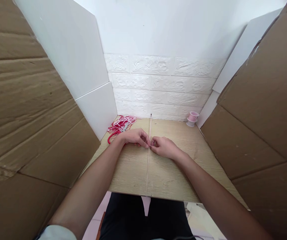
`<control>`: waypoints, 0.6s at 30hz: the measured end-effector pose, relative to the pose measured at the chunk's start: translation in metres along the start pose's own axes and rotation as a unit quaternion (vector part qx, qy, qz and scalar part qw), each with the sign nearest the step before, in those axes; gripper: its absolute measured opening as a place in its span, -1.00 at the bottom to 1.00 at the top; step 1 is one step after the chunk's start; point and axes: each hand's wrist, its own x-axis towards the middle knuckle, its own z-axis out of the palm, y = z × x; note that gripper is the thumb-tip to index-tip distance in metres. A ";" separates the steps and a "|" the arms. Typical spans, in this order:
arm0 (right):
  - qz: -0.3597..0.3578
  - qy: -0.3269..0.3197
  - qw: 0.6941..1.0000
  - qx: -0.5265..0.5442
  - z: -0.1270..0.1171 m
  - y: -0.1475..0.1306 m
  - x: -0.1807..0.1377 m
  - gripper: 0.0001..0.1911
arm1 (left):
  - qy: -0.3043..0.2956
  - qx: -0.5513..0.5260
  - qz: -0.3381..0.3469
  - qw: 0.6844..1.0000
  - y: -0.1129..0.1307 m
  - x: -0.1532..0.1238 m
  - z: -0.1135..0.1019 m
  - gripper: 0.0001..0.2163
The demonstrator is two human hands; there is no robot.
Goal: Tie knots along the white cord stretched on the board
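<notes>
A thin pale cord runs down the middle of the board, stretched from a small nail at the back to the front edge. Its far part is a braided pink-and-white section. My left hand lies just left of the cord, thumb and fingers pinched at it. From the right, my right hand meets it with closed fingertips, a fine thread end showing beneath. Both sets of fingertips nearly touch at the cord. The thread between them is too fine to make out fully.
At the back left lies a tangle of red and white cords with red-handled scissors. A spool of pink thread stands at the back right. Cardboard walls flank both sides, and a white brick-pattern wall closes the back.
</notes>
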 end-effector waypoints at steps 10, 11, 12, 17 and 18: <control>0.003 0.003 1.000 0.001 0.001 0.000 0.000 -0.80 | 0.009 -0.015 0.000 1.000 0.003 -0.001 0.003 -0.66; 0.003 0.003 1.000 -0.002 0.001 0.000 0.000 -0.80 | 0.009 -0.017 -0.001 1.000 0.004 -0.001 0.004 -0.66; 0.003 0.002 1.000 -0.004 0.000 0.000 0.000 -0.79 | 0.009 -0.018 -0.002 1.000 0.004 -0.001 0.004 -0.65; -0.001 -0.010 1.000 -0.008 -0.001 0.000 0.000 -0.79 | 0.014 -0.007 -0.009 1.000 0.005 0.000 0.006 -0.63; 0.000 -0.011 1.000 -0.010 -0.001 0.000 0.000 -0.79 | 0.016 -0.006 -0.010 1.000 0.004 0.000 0.006 -0.63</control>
